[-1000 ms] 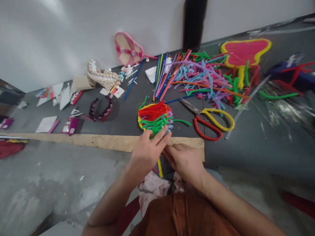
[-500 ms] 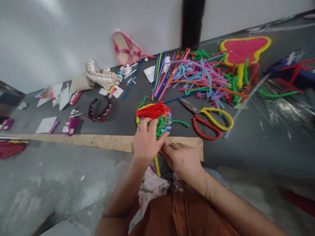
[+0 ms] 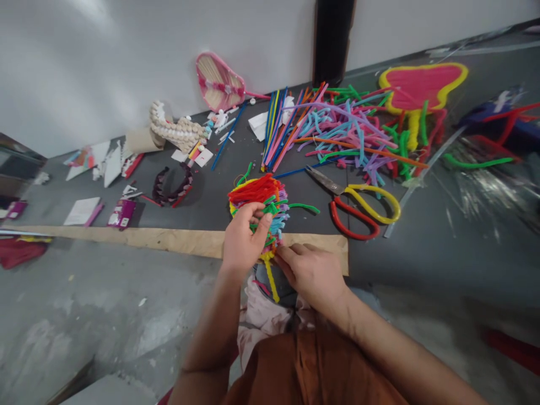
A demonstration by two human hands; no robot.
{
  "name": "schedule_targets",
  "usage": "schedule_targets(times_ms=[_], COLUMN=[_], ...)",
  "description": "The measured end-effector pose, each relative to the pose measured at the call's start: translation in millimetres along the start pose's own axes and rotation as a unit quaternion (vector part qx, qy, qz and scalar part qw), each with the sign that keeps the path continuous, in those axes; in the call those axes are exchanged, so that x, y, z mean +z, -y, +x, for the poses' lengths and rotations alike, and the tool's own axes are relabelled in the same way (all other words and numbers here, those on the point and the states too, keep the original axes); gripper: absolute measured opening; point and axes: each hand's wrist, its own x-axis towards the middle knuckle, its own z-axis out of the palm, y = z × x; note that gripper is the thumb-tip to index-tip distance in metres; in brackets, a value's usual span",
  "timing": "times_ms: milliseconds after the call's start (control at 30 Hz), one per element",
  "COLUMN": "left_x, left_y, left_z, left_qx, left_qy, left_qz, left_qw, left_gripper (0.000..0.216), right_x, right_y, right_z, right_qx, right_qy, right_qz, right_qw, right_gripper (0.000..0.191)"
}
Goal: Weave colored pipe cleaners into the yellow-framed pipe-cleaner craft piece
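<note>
A small fan-shaped piece (image 3: pixel 253 191), covered in red, green, blue and purple pipe cleaners with a yellow rim, lies at the table's front edge. Its twisted yellow handle (image 3: pixel 272 280) points toward my body. Over the middle of it, my left hand (image 3: pixel 244 236) has its thumb and fingers curled in a pinch at the green pipe cleaners (image 3: pixel 270 209); the exact hold is partly covered. My right hand (image 3: pixel 314 275) grips the lower right edge near the handle, its fingertips partly hidden. To the right lie scissors (image 3: pixel 337 188) with one yellow and one red handle, blades apart.
Loose pipe cleaners (image 3: pixel 350 129) are heaped behind. A pink and yellow fan (image 3: pixel 422 87) lies at the back right, and a pink-rimmed fan (image 3: pixel 220 81) leans on the wall. A dark beaded headband (image 3: pixel 171 191) is at left. Brown paper (image 3: pixel 169 241) runs along the edge.
My left hand has lifted its flat fingers off the piece and curled them, shifting slightly left. More of the blue pipe cleaners and the yellow handle shows. My right hand stays at the lower edge.
</note>
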Motion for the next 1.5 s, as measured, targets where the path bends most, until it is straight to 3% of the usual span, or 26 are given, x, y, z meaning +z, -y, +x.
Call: schedule_targets(times_ms=[167,233,367,467,533,667,933,1100,1233,1400,1500], left_x=[-15.6,-21.7,-18.0,-3.6,5.5,14.5,8.4,4.6,10.6,16.9,14.2], left_y=[4.2,5.2,5.9,5.7,5.0,2.0,4.2,-4.4,-12.7,-2.5,6.9], left_z=[-15.2,-26.2,-47.5,-53.1,-50.7,-40.2,-31.6,-21.3,-9.6,-5.1,-6.8], left_qx=[0.082,0.118,0.133,0.081,0.058,0.050,0.044,0.053,0.035,0.036,0.047], left_qy=[-0.081,-0.070,-0.018,-0.067,-0.091,-0.077,-0.043,0.008,-0.002,-0.015,-0.032], left_qz=[0.021,0.084,0.173,0.190,0.182,0.192,0.145,0.243,0.295,0.254,0.206], left_qw=[0.993,0.987,0.976,0.976,0.977,0.977,0.987,0.969,0.955,0.966,0.977], left_gripper=[0.023,0.026,0.037,0.034,0.044,0.049,0.024,0.039,0.032,0.023,0.022], right_x=[-0.3,0.9,2.8,0.5,-2.4,-5.5,-1.7,-1.4,1.3,1.9,-5.0], right_y=[0.3,0.1,-2.2,-4.8,-6.4,-7.3,-6.4,-5.6,-2.3,-1.2,-9.8], right_z=[-0.1,-0.4,-1.6,-2.8,-3.2,-3.6,-5.7,-3.5,-3.4,-4.3,-0.2], right_qx=[0.009,0.009,-0.002,-0.011,-0.030,-0.072,-0.073,-0.066,-0.062,-0.064,-0.065], right_qy=[0.004,-0.001,0.000,0.013,0.024,0.033,0.015,0.034,0.020,0.007,0.023], right_qz=[0.005,0.007,0.008,0.017,0.029,0.032,0.006,-0.007,-0.021,-0.008,0.070], right_qw=[1.000,1.000,1.000,1.000,0.999,0.996,0.997,0.997,0.998,0.998,0.995], right_gripper=[0.030,0.029,0.028,0.030,0.032,0.031,0.029,0.029,0.027,0.027,0.026])
